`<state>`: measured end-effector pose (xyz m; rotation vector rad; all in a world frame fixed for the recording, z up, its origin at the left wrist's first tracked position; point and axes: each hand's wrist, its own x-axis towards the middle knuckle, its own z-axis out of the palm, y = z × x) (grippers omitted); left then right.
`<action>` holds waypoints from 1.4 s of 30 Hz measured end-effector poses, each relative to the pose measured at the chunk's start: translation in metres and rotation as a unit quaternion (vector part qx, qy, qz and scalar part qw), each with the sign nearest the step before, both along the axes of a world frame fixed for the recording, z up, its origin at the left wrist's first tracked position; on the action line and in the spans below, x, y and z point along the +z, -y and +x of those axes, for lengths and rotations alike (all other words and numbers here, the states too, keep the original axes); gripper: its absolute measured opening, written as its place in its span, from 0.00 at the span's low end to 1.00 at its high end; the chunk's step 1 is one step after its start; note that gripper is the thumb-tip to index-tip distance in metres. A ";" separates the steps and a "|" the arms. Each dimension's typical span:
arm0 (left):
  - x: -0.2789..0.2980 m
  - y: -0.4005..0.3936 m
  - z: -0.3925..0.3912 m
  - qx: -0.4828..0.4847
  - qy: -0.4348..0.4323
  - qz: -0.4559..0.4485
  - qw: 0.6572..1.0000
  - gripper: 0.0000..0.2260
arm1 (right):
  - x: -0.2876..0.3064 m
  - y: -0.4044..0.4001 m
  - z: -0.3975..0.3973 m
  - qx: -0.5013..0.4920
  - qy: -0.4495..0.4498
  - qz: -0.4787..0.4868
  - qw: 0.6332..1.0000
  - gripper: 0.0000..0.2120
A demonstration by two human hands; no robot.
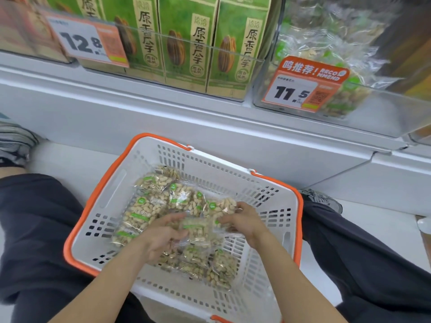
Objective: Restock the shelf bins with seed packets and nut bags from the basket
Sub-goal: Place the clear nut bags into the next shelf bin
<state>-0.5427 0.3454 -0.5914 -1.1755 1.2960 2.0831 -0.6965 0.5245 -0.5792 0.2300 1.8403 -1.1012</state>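
A white basket [109, 197] with an orange rim sits on the floor between my knees and holds several clear bags of peanuts [149, 206]. Both hands are down inside it. My left hand [163, 234] and my right hand [245, 222] grip the two sides of one small peanut bag [197, 229] just above the pile. On the shelf above, green seed packets [193, 43] stand in a clear bin, and a clear bin [396, 113] at the right holds nut bags [335, 57].
Price tags reading 12.8 [86, 40] and 11.5 [303, 87] hang on the bin fronts. The white shelf ledge [186, 113] juts out over the basket. My dark-trousered legs flank the basket, with a shoe [324, 199] at the right.
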 end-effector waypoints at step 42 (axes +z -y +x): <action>0.077 -0.011 -0.007 0.107 -0.185 0.034 0.976 0.40 | 0.065 0.018 0.015 0.145 -0.206 -0.168 0.953 0.21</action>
